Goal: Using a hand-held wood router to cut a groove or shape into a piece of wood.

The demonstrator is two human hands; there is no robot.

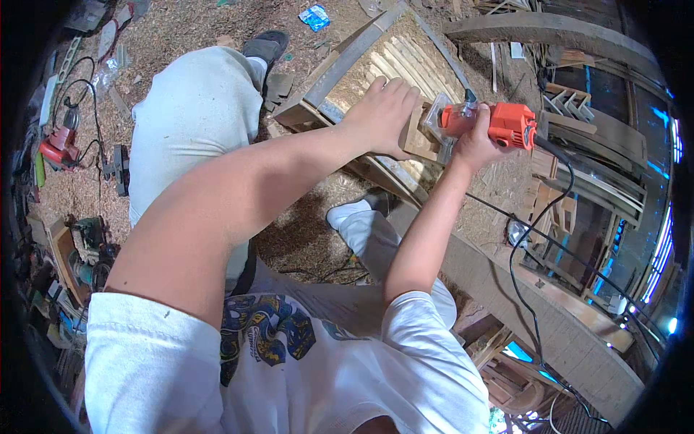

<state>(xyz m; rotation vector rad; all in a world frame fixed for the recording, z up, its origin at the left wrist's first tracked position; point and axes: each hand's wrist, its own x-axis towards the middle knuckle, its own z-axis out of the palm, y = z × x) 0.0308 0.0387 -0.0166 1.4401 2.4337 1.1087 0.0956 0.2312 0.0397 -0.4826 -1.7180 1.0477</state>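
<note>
My right hand (475, 147) is wrapped round an orange-red trim router (515, 124) with a clear plastic base, its black cord trailing off to the right. The router lies on its side-to-side axis, its base end against a small wooden frame (415, 137). My left hand (383, 116) grips that frame from its left side, thumb near and fingers on the far side. Beneath both is a box-like wooden stand (345, 66) with a slatted, sawdust-covered top. The router's bit is hidden from view.
Sawdust and scraps cover the floor (195, 29). A red corded power tool (61, 148) lies at the far left. A long wooden beam (535, 318) runs along the lower right. Stacked wooden pieces (600, 166) stand at the right. A blue packet (314, 17) lies at the back.
</note>
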